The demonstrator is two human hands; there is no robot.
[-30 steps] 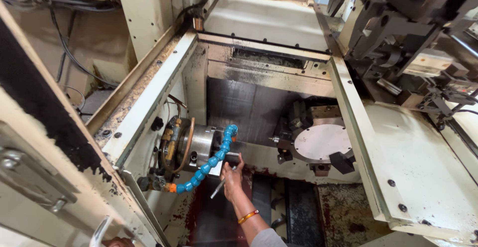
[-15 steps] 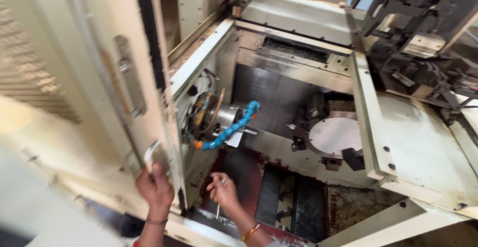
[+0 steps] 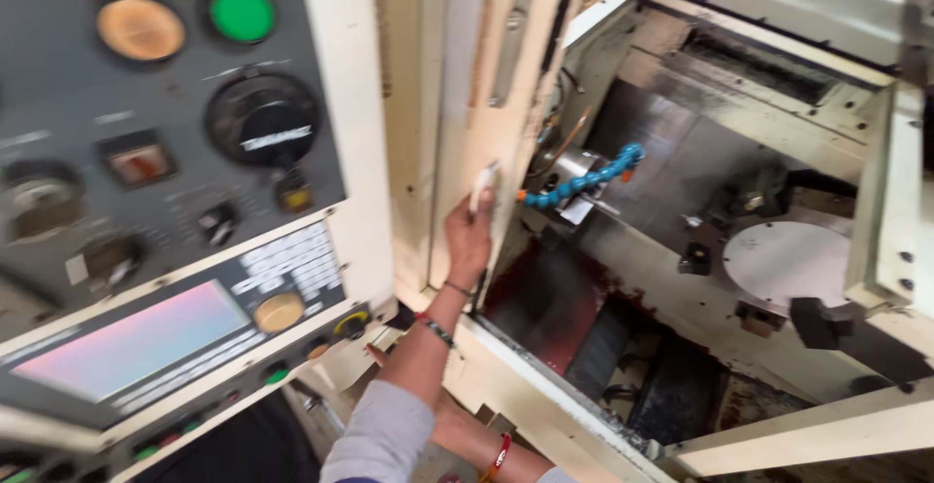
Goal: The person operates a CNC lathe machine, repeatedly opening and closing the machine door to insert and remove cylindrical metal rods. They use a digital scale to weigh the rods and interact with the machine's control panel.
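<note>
My left hand (image 3: 470,235) reaches up and grips a small white handle (image 3: 483,186) on the edge of the cream sliding door (image 3: 457,104) of a machine tool. My right forearm, wearing an orange bangle (image 3: 500,454), crosses under the left arm. My right hand (image 3: 376,354) is mostly hidden behind the left forearm. Only its fingertips show, close to the lower corner of the control panel (image 3: 195,250). Inside the open machine, a blue segmented coolant hose (image 3: 584,181) curves past the metal chuck (image 3: 574,164).
The grey panel fills the left, with a green button (image 3: 241,13), an orange button (image 3: 140,28), a black knob (image 3: 261,118) and a pale screen (image 3: 136,342). A round white disc (image 3: 788,261) sits in the enclosure at right, above a dark, stained chip pit (image 3: 623,357).
The view has swung left and now shows the control panel. My left hand stays on the door edge handle. My right hand has come out of the machine toward the panel.
</note>
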